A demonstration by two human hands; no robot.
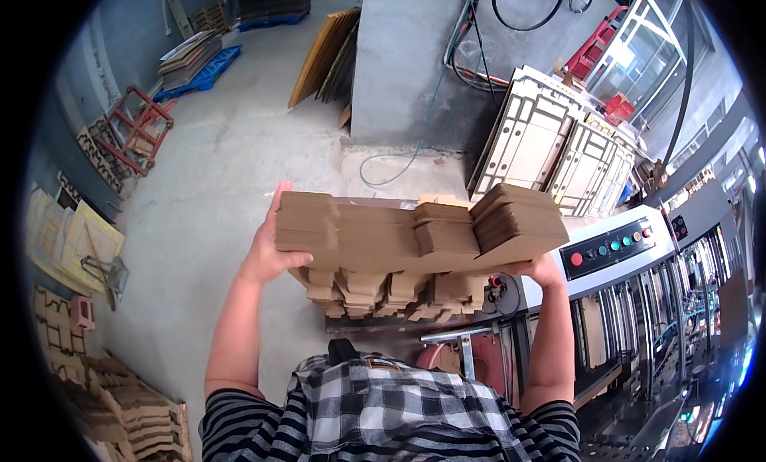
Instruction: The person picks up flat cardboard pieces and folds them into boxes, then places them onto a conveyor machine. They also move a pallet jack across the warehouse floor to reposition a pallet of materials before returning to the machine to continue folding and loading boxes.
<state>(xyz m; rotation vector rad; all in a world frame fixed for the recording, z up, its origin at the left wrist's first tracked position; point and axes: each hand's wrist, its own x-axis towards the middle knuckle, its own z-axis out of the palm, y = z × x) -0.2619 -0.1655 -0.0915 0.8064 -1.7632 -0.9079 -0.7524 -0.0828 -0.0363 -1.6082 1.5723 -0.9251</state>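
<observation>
Between my two hands is a thick bundle of die-cut brown cardboard blanks point(375, 237), held up in front of me with its notched edges showing. My left hand point(272, 246) grips the left end, the thumb on the near side and the fingers round the far side. At the lower right end, my right hand point(544, 269) supports the bundle; most of its fingers are hidden behind the cardboard. Beneath the bundle stands a pile of similar cardboard blanks point(399, 290), partly covered from view.
To my right is a machine with a button panel point(610, 246) and metal rollers. White die boards point(527, 135) lean by the grey wall. A blue hose point(391, 179) lies on the floor. Cardboard stacks point(136, 406) stand at lower left, a red metal frame point(137, 131) farther off.
</observation>
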